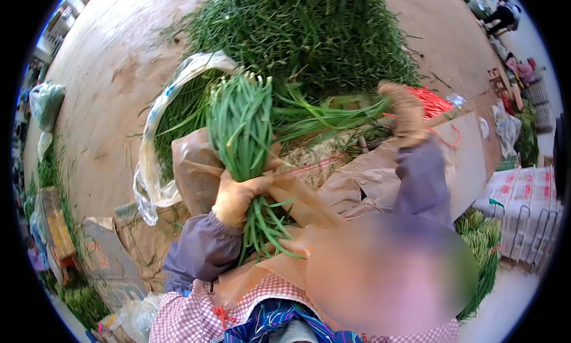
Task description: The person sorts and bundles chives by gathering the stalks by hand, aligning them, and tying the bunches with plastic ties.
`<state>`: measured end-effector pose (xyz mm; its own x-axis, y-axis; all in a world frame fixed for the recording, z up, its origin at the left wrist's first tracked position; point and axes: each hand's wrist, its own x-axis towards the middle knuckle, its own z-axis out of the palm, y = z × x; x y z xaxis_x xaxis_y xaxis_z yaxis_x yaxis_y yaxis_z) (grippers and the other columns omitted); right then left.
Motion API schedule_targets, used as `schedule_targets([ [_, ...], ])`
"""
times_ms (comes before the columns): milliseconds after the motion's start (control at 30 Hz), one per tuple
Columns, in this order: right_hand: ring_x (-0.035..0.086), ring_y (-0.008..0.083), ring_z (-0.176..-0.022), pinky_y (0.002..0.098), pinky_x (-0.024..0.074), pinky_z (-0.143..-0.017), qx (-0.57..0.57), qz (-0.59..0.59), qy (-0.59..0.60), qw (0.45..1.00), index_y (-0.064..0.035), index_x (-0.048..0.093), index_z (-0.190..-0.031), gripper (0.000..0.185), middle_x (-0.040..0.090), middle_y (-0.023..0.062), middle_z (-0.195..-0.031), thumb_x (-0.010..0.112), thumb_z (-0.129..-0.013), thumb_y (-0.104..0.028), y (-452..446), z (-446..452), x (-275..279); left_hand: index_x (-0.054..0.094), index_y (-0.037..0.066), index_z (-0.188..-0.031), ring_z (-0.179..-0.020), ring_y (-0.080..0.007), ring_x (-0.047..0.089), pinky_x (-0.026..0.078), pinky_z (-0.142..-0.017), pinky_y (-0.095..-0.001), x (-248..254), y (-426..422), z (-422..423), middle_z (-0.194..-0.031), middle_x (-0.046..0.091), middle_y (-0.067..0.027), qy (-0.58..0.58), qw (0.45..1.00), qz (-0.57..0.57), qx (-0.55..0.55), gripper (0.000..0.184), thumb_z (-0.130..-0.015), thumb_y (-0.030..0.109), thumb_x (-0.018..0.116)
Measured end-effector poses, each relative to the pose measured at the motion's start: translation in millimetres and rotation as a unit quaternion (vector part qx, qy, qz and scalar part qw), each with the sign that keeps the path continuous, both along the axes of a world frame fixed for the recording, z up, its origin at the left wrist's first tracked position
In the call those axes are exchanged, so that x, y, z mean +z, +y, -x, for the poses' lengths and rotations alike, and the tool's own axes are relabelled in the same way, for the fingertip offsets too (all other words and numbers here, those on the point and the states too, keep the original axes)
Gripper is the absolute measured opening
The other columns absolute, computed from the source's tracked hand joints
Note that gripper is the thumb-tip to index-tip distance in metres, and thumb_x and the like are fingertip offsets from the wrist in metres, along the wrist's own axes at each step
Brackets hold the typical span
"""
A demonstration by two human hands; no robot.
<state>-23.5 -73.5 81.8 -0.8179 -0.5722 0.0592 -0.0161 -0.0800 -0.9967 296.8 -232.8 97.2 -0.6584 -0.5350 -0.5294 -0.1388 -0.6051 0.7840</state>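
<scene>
My left hand [238,199], in a tan glove, is closed around a thick bunch of garlic chives [241,123]. Their pale cut ends point away from me, and the green tips hang below my grip over a brown plastic apron [199,164]. My right hand [405,112], also gloved, is smeared by motion beside a heap of red ties [429,100]. Loose green strands [351,112], partly blurred, reach up to its fingers. Whether these fingers grip the strands cannot be made out.
A large heap of loose greens [297,34] lies ahead on the floor. A rolled clear plastic bag [151,147] curves around more greens at left. Cardboard [467,159] is at right, near stacked white packages [520,194] and bundled greens [485,242]. People [505,16] are in the far right background.
</scene>
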Motion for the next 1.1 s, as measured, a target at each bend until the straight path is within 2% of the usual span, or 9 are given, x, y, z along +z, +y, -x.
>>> schedule_targets([
  [33,0.066,0.0169,-0.092,0.0318,0.0507,-0.083,-0.054,-0.18,0.136,0.973,-0.0057,0.07,-0.095,0.018,0.07,0.0047,-0.096,0.062,-0.094,-0.022,6,9,-20,0.062,0.001,-0.112,-0.072,-0.0164,0.064,0.054,-0.061,-0.0304,5,-2,1,-0.093,0.066,-0.0058,-0.017,1.0,0.008,-0.002,0.036,-0.077,-0.002,0.068],
  [67,0.066,0.015,-0.088,0.0297,0.052,-0.08,-0.07,-0.109,0.158,0.979,-0.0044,0.072,-0.096,0.016,0.072,0.0045,-0.092,0.065,-0.093,-0.018,14,8,-13,0.065,0.001,-0.109,-0.068,-0.0161,0.063,0.052,-0.061,-0.0288,3,-2,3,-0.091,0.066,-0.0058,0.012,0.999,0.031,0.014,0.032,-0.077,-0.002,0.066],
  [100,0.066,0.0149,-0.088,0.0293,0.0527,-0.08,-0.074,-0.031,0.083,0.993,-0.0043,0.072,-0.097,0.016,0.072,0.0054,-0.093,0.065,-0.093,-0.019,19,6,-3,0.062,-0.006,-0.111,-0.08,-0.0205,0.067,0.056,-0.07,-0.0312,14,-6,1,-0.102,0.069,-0.0121,-0.003,0.999,-0.041,0.008,0.037,-0.074,-0.008,0.063],
  [167,0.066,0.0146,-0.088,0.0283,0.0542,-0.078,-0.088,0.124,-0.088,0.984,-0.004,0.072,-0.1,0.018,0.072,0.0073,-0.096,0.065,-0.093,-0.019,30,-6,13,0.063,-0.006,-0.108,-0.074,-0.0207,0.067,0.056,-0.064,-0.0306,12,-5,2,-0.101,0.068,-0.0121,0.002,0.999,-0.031,0.033,0.033,-0.074,-0.008,0.062],
  [333,0.068,0.0196,-0.089,0.0326,0.0588,-0.077,-0.067,0.158,-0.089,0.981,-0.0031,0.07,-0.107,0.02,0.071,0.0105,-0.102,0.062,-0.095,-0.017,50,-6,19,0.065,-0.002,-0.108,-0.084,-0.0142,0.061,0.05,-0.076,-0.0278,19,-17,8,-0.1,0.066,-0.0064,-0.003,0.994,0.112,-0.003,0.032,-0.076,-0.002,0.062],
  [733,0.063,0.01,-0.072,0.0228,0.0513,-0.065,-0.031,0.063,-0.118,0.991,-0.0005,0.071,-0.103,0.019,0.071,0.0055,-0.087,0.065,-0.092,-0.015,-5,-114,26,0.062,0.001,-0.119,-0.081,-0.0107,0.059,0.049,-0.073,-0.0273,30,5,86,-0.094,0.065,-0.0025,0.084,0.979,0.165,-0.09,0.045,-0.075,0.0,0.071],
  [767,0.063,0.0098,-0.071,0.0237,0.0519,-0.066,-0.008,0.076,-0.126,0.989,-0.0009,0.071,-0.104,0.018,0.071,0.0053,-0.089,0.066,-0.092,-0.015,-9,-124,34,0.064,0.001,-0.115,-0.073,-0.01,0.057,0.048,-0.066,-0.0258,23,9,92,-0.084,0.061,0.0009,0.11,0.972,0.193,-0.08,0.042,-0.074,-0.001,0.071],
  [900,0.062,0.0089,-0.077,0.0231,0.052,-0.069,-0.014,0.044,-0.09,0.995,0.0003,0.069,-0.105,0.017,0.07,0.0041,-0.092,0.064,-0.094,-0.012,-19,-142,25,0.06,0.0,-0.114,-0.089,-0.0122,0.063,0.051,-0.079,-0.0266,23,13,90,-0.1,0.069,-0.0055,0.059,0.977,0.158,-0.128,0.042,-0.074,-0.004,0.073],
  [1100,0.057,0.0057,-0.071,0.0223,0.047,-0.063,0.016,-0.023,-0.098,0.995,-0.0003,0.069,-0.104,0.018,0.067,0.0024,-0.083,0.063,-0.095,-0.015,-14,-149,10,0.068,0.0,-0.098,-0.073,-0.0103,0.061,0.049,-0.066,-0.025,8,-1,86,-0.085,0.067,-0.0007,-0.006,0.977,0.196,-0.088,0.026,-0.072,0.0,0.075],
])
